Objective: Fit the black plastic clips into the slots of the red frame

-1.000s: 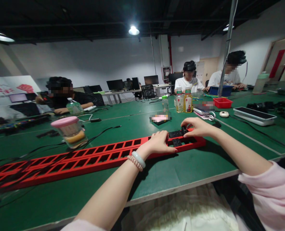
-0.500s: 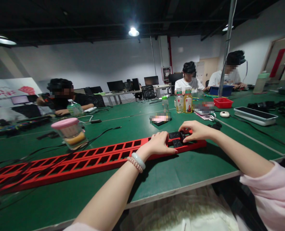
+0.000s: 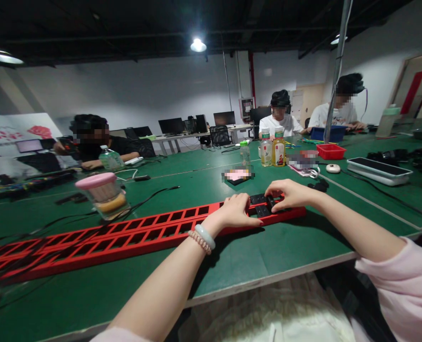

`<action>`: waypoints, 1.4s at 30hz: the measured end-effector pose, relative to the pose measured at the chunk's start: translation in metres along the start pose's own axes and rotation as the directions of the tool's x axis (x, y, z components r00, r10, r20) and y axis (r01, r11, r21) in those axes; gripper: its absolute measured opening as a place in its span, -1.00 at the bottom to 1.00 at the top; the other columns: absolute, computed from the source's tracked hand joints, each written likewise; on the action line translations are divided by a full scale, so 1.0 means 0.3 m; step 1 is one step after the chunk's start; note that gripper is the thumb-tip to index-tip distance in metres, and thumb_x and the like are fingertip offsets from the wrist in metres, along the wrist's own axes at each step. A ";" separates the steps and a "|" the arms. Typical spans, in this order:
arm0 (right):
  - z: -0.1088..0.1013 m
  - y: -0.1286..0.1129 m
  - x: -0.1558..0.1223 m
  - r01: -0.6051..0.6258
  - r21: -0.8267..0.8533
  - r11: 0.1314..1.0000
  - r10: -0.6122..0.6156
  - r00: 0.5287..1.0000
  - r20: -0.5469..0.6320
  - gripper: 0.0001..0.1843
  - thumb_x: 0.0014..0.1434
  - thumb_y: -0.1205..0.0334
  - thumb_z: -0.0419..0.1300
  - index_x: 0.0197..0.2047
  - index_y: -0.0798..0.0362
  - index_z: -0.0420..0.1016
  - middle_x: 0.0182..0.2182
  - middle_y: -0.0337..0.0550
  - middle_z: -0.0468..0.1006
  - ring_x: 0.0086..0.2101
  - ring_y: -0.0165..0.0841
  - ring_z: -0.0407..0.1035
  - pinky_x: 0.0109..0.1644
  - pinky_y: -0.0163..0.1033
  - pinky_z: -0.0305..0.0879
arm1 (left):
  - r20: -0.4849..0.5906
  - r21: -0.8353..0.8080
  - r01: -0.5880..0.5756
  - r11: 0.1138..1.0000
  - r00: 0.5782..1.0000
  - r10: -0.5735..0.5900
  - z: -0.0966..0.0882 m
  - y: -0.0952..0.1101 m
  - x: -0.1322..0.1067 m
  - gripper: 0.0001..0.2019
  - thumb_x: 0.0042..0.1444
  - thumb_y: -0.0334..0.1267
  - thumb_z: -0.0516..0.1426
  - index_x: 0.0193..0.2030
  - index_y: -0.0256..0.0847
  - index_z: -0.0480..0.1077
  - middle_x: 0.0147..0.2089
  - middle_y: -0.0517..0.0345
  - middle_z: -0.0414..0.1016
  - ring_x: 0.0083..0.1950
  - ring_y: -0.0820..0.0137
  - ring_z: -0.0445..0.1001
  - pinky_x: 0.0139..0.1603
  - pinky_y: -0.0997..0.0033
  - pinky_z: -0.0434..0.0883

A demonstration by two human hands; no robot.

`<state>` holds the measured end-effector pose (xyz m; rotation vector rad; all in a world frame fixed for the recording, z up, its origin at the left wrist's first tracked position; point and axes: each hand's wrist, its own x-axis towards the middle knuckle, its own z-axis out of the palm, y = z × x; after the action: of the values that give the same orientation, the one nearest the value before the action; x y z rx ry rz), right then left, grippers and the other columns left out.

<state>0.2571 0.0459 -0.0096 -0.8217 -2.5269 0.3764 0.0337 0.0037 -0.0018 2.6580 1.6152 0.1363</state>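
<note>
Red frame point(image 3: 136, 249) steadied by left hand point(image 3: 234, 212), grip apart; at frame's right end, black block point(image 3: 271, 204) pinched by right hand point(image 3: 288, 194), best held square.

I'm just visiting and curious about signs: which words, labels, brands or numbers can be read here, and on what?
None can be read with certainty.
White panel, far left: red marks, too blurred.
Pale drink bottle: label too small.
Yellow drink bottle: label too small.
White shirt, right: print too blurred.
Red frame and black piece in the right hand: no lettering visible.
</note>
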 end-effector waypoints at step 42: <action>0.011 -0.010 0.007 0.056 -0.021 0.998 -0.054 0.994 0.093 -0.50 -0.16 -0.04 0.29 -0.18 0.09 0.50 -0.30 -0.12 0.40 -0.31 -0.34 0.33 -0.22 -0.28 0.24 | -0.020 0.025 -0.030 0.999 0.999 0.031 0.017 -0.019 0.009 -0.39 -0.26 0.31 0.08 -0.24 -0.16 0.21 -0.17 0.05 0.33 -0.17 0.16 0.31 -0.23 0.29 0.22</action>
<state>0.2525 0.0443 -0.0106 -0.7572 -2.6382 0.3752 0.0303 0.0089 -0.0071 2.7090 1.5925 0.1456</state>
